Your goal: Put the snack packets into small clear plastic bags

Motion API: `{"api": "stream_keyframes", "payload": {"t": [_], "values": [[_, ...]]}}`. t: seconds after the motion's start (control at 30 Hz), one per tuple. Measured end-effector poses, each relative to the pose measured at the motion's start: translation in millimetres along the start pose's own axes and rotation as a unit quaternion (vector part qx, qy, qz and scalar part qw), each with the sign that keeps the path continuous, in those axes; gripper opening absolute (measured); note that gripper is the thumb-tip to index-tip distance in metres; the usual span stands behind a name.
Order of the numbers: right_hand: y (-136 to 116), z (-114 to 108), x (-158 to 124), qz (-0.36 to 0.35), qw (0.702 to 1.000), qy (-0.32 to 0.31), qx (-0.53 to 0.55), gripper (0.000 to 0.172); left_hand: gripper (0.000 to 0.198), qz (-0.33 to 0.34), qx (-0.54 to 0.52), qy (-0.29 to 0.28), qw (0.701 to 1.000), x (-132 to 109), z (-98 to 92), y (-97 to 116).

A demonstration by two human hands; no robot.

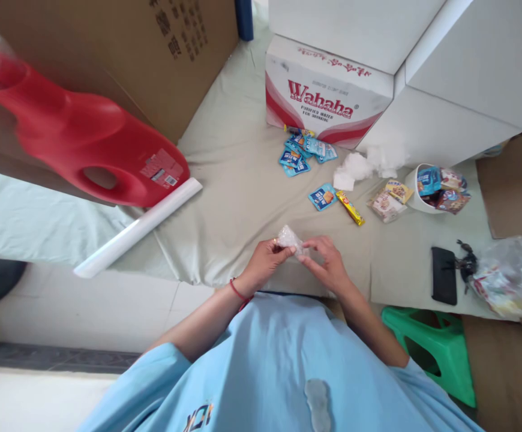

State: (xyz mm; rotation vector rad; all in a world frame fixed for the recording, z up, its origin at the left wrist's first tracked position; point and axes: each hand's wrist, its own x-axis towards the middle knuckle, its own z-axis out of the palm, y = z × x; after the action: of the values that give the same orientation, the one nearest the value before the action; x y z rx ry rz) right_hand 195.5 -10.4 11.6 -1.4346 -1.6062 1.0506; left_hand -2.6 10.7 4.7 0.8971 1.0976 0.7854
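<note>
My left hand (264,259) and my right hand (327,261) meet in front of my chest, both pinched on a small crumpled clear plastic bag (289,238). A red cord circles my left wrist. Beyond my hands, on the pale cloth (225,198), lie a blue snack packet (323,197), a yellow snack bar (350,207) and a pile of several blue packets (303,153). Nothing else touches either hand.
A big red detergent jug (85,144) and a white roll (139,227) lie at left. A Wahaha carton (326,99), white stuffing (369,163), a white bowl of snacks (436,187), a black phone (443,275), a plastic bag (508,282) and a green stool (436,348) are at right.
</note>
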Motion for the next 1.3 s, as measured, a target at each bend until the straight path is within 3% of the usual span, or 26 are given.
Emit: {"api": "stream_keyframes", "payload": {"t": [0.1, 0.27, 0.37, 0.53, 0.6, 0.73, 0.87, 0.97, 1.07, 1.2, 1.3], "values": [[2.4, -0.2, 2.8, 0.043, 0.994, -0.056, 0.081, 0.021, 0.046, -0.004, 0.0, -0.01, 1.0, -2.7, 3.6, -0.1], [18.1, -4.8, 3.3, 0.127, 0.971, 0.015, 0.202, 0.029, 0.049, -0.013, 0.008, -0.02, 1.0, -5.1, -8.9, -0.6], [21.4, -10.4, 2.0, 0.115, 0.973, 0.03, 0.199, 0.03, 0.044, -0.007, 0.038, -0.015, 0.999, -6.3, -17.2, -2.4], [12.8, -3.0, 1.2, 0.035, 0.988, -0.061, 0.14, 0.021, 0.039, 0.001, 0.056, -0.055, 0.997, -4.5, -11.3, -6.1], [11.6, 3.5, 2.2, 0.019, 0.992, -0.059, 0.111, 0.017, 0.038, 0.011, 0.037, -0.062, 0.997, -4.4, -7.5, -5.9], [15.1, 9.7, 4.3, 0.025, 0.996, -0.016, 0.083, 0.017, 0.044, 0.02, 0.036, -0.014, 0.999, -6.9, -8.3, -5.6], [16.2, 9.2, 5.7, 0.012, 0.998, -0.026, 0.06, 0.015, 0.047, 0.025, 0.046, 0.053, 0.997, -7.2, -11.9, -8.5], [15.3, 8.9, 6.5, 0.041, 0.994, -0.034, 0.094, 0.016, 0.04, 0.028, 0.049, 0.069, 0.996, -5.7, -11.3, -9.4], [16.4, 6.3, 7.9, 0.116, 0.977, 0.004, 0.181, 0.022, 0.037, 0.024, 0.019, 0.072, 0.997, -5.6, -11.3, -7.9], [20.6, -4.9, 9.5, 0.191, 0.932, 0.075, 0.3, 0.032, 0.034, 0.009, -0.021, 0.07, 0.997, -7.9, -18.2, -3.8], [23.3, -16.3, 9.1, 0.238, 0.904, 0.079, 0.346, 0.04, 0.03, 0.008, -0.065, 0.064, 0.996, -9.2, -26.2, -0.3]]}}
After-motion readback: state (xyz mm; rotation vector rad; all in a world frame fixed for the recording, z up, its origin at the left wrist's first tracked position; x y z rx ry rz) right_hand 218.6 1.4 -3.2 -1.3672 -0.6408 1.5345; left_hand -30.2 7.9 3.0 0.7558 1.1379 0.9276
